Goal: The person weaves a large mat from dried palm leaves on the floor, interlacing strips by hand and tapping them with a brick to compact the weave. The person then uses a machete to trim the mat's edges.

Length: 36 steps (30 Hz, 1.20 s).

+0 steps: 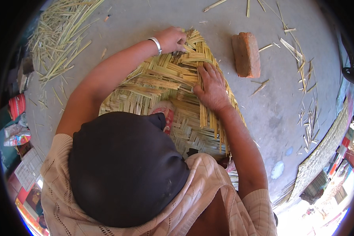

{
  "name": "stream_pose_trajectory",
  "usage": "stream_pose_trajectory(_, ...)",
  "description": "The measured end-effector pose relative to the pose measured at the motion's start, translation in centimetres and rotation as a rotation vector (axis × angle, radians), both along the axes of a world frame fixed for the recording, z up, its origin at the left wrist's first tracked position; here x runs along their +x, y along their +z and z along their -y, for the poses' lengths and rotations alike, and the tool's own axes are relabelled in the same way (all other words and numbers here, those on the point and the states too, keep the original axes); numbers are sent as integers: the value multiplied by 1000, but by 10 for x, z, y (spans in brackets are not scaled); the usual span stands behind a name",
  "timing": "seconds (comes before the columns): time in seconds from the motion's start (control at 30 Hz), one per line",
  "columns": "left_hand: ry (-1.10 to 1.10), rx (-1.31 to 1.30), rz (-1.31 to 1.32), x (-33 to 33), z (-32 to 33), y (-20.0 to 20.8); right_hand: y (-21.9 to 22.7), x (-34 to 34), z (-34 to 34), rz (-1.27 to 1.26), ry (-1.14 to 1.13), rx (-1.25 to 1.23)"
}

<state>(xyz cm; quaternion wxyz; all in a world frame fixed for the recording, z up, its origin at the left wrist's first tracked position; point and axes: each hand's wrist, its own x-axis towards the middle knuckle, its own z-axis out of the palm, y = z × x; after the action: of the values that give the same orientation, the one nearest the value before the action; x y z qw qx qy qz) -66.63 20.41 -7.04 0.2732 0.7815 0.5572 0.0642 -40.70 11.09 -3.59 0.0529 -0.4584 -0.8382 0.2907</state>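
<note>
One woven straw mat (pixel 161 84) lies on the concrete floor (pixel 145 19). The left hand (pixel 171 39) (one silver bangle (pixel 156 45) at the wrist) pinches strips at its far edge; the right hand (pixel 212 88) presses flat, fingers spread. One brick (pixel 246 54) sits just beside the mat.

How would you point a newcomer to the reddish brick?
Start at the woven yellow straw mat on the grey concrete floor. Just right of it, beyond the right hand, lies the reddish-brown rectangular brick, the only solid block among loose straws.

Bright daylight, sharp centre, dark fisheye rim
</note>
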Motion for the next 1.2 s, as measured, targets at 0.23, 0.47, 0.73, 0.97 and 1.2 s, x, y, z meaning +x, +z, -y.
stream_pose_trajectory(0.23,57,82,-132,14,9,-2,-2,-9,7,71,-1,68)
stream_pose_trajectory(0.47,107,211,-104,15,24,-13,-2,-6,6,18,3,46)
stream_pose_trajectory(0.73,184,164,-45,11,30,-17,-16,-24,32,380,67,145)
stream_pose_trajectory(0.97,202,327,42,13,49,-33,-21,-18,33,279,31,191)
stream_pose_trajectory(1.2,120,257,-81,22,63,-38,-29,-23,41,357,66,207)
